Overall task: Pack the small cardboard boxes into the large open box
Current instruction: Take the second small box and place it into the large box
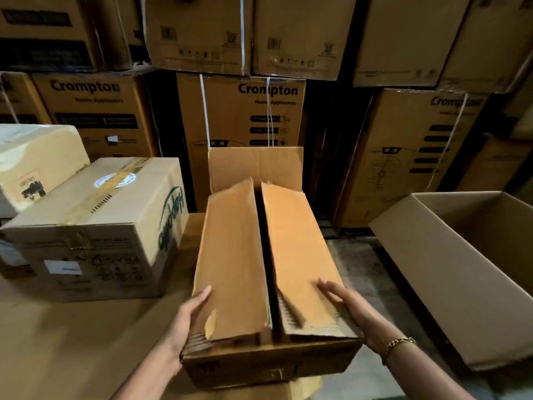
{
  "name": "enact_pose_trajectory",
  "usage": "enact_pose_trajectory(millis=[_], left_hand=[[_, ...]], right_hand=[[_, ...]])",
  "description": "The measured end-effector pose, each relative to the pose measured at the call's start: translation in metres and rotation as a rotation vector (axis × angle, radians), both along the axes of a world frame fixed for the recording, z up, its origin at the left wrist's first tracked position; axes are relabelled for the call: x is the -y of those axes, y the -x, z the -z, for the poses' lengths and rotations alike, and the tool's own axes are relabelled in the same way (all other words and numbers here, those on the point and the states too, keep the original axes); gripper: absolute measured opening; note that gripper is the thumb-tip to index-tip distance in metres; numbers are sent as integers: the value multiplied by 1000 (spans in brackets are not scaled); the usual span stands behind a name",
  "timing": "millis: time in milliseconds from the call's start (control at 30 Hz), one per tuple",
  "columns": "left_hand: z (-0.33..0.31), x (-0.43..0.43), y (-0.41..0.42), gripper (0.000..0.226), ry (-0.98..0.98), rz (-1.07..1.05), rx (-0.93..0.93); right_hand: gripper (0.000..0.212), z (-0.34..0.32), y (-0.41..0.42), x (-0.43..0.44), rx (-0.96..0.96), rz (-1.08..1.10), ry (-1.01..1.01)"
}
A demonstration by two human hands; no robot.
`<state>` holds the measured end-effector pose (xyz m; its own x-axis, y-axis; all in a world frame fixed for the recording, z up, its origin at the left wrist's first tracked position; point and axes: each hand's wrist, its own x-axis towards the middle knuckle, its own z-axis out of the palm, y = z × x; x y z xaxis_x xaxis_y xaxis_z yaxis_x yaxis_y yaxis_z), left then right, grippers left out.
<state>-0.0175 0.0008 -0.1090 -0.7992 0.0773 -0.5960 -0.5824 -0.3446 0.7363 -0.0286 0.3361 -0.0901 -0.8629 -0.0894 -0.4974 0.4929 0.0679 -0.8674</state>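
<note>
Handling: the small cardboard box [236, 261] is plain corrugated board, so stiff along the walls and edges but springy at the unsealed lid. Weight is unknown, contents hidden. Judged best carried by the two long side walls low down, palms opposed, not by the flaps, which would give way.

Grip: the left hand [187, 319] lies flat against the box's near left edge, fingers straight. The right hand [346, 306] rests flat on the right flap, fingers extended — neither hand is curled round anything. The box is pressed between the palms; I cannot tell whether it is lifted or resting.

Position: box at centre to 6 o'clock. The large open box [427, 269] sits at 3 o'clock, near but apart.

Appearance: long, tan, untaped. Two long flaps are folded down with a dark gap between them; the far end flap [253, 166] stands upright, and the near flap corners are frayed.
</note>
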Motion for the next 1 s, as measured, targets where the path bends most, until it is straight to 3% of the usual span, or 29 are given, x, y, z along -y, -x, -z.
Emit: enact_pose_trajectory(millis=[67, 233, 267, 367, 433, 600, 667, 800, 833, 1000], left_hand=[[5, -13, -10, 57, -33, 68, 28], [-16, -50, 4, 54, 19, 112, -118], [-26, -58, 9, 56, 54, 119, -140], [-56, -99, 13, 67, 116, 152, -244], [-79, -134, 15, 69, 132, 174, -329], [-141, -241, 13, 57, 118, 200, -509], [-161, -283, 15, 55, 79, 203, -583], [-199, -365, 17, 57, 17, 209, -637], [-207, -385, 19, 52, 9, 202, -654], [-230, -476, 40, 54, -40, 234, -700]], right_hand=[[78, 5, -1, -13, -53, 48, -25], [103, -11, -9, -56, -135, 92, -35], [99, -17, -9, -69, -139, 108, -33], [60, -46, -11, -109, -180, 152, -2], [49, -69, -13, -144, -209, 186, -4], [90, -130, -25, -254, -356, 192, -96], [95, -156, -31, -298, -409, 212, -134], [35, -209, -44, -374, -470, 278, -137], [28, -219, -45, -393, -488, 301, -133], [44, -249, -43, -478, -540, 342, -158]])
